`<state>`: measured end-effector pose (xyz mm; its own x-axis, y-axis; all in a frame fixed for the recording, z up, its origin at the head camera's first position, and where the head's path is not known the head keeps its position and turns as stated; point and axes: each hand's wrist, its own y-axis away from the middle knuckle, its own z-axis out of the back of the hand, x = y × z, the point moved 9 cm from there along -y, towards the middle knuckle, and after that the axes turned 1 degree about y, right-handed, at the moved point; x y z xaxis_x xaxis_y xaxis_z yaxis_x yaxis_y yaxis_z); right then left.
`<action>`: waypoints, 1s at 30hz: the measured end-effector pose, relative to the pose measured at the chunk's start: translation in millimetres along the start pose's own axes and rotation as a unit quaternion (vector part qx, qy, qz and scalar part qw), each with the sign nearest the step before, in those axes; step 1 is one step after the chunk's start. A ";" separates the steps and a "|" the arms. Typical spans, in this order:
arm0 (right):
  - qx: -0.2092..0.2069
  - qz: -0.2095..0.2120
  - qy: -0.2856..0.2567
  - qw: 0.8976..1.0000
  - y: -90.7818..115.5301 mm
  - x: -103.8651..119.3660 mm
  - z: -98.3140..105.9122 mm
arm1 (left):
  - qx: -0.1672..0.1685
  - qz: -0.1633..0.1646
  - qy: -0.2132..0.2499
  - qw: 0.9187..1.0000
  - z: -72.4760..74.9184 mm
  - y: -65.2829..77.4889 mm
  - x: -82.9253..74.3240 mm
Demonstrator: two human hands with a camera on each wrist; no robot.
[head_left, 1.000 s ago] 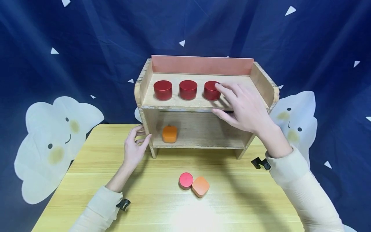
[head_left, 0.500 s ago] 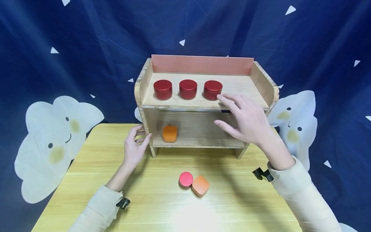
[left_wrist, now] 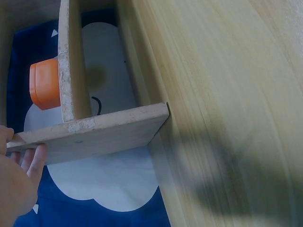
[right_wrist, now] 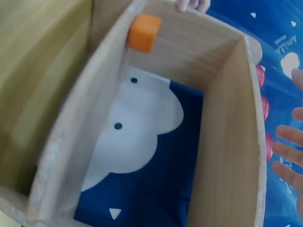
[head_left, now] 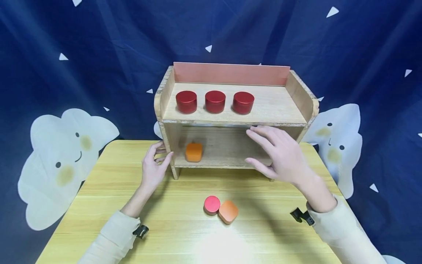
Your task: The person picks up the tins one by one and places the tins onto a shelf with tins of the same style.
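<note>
My left hand (head_left: 153, 169) holds the left side panel of a small two-tier wooden shelf (head_left: 230, 122), thumb at its front edge and fingers along the outer face. My right hand (head_left: 281, 156) hovers in front of the shelf's right half, holding nothing, fingers loosely spread. Three red round tins stand in a row on the upper tier: a left tin (head_left: 186, 102), a middle tin (head_left: 215, 102) and a right tin (head_left: 243, 103). On the lower tier, near the left wall, sits an orange rounded-square box (head_left: 193, 152), also seen in the left wrist view.
On the wooden table (head_left: 178, 220) before the shelf, a smaller-looking red round tin (head_left: 211, 205) lies beside another orange rounded-square box (head_left: 228, 212). A dark blue curtain (head_left: 132, 44) with white clouds hangs behind.
My right hand has drawn away from the right-hand red tin, moving down and toward me. That tin stays on the upper tier. My left hand keeps its place on the side panel.
</note>
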<state>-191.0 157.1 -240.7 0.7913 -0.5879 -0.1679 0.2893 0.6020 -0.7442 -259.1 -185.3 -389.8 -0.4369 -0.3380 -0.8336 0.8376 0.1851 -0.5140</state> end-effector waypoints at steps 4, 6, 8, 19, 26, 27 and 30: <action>0.005 0.009 -0.011 1.000 9.9 9.5 -6.9 | 0.002 0.001 -0.002 1.000 -0.6 -0.5 -0.6; 0.011 0.013 -0.016 1.000 15.3 14.2 -12.6 | 0.003 0.002 -0.005 1.000 -0.9 -0.5 -0.5; 0.021 0.015 -0.022 0.999 21.0 18.7 -19.0 | 0.003 0.002 -0.006 1.000 -0.9 -0.5 -0.3; 0.101 0.005 -0.034 0.994 54.2 30.9 -47.2 | 0.007 0.010 -0.006 1.000 0.7 1.0 0.6; 0.130 0.032 -0.047 0.990 75.9 45.2 -67.2 | 0.010 0.013 -0.008 1.000 1.1 1.6 0.9; 0.133 0.039 -0.044 0.989 78.9 47.8 -70.6 | 0.010 0.012 -0.008 1.000 1.0 1.3 0.8; 0.145 0.060 -0.037 0.987 85.4 55.9 -80.9 | 0.008 0.010 -0.008 1.000 1.5 1.0 0.1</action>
<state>-165.6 132.0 -366.0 0.8630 -0.4689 -0.1882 0.3246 0.8001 -0.5045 -257.8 -186.5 -390.0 -0.4152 -0.3491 -0.8401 0.8510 0.1774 -0.4943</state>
